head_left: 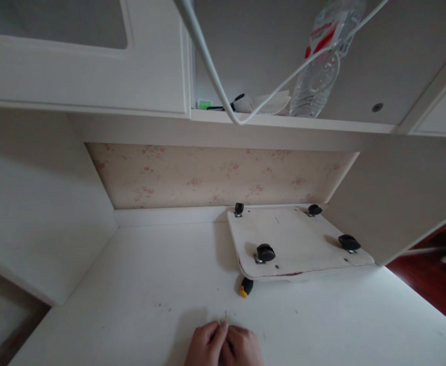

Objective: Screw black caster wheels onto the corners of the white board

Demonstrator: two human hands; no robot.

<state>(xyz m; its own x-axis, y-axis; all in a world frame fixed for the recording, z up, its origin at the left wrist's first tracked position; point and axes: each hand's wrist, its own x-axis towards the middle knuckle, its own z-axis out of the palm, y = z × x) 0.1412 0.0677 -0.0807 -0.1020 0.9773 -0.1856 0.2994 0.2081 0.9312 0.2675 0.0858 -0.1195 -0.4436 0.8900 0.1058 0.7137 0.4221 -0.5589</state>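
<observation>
My left hand (206, 344) and my right hand (243, 346) are together low in the head view, over the white desktop (139, 305). Both are closed, with fingers curled and pressed against each other. A thin dark sliver shows just above the fingertips; whether it is held or lies on the desktop I cannot tell. Beyond them lies a white board (297, 236) with black swivel casters (265, 252) pointing up at its corners. From under the board's near left corner sticks a black and yellow handle (246, 287), its other end hidden.
A shelf (284, 122) overhead carries a clear plastic bottle (316, 76) and some paper. A white bent rod or cable (211, 66) hangs in front of it. Side panels (48, 203) stand left and right; floral wallpaper (208, 175) is behind.
</observation>
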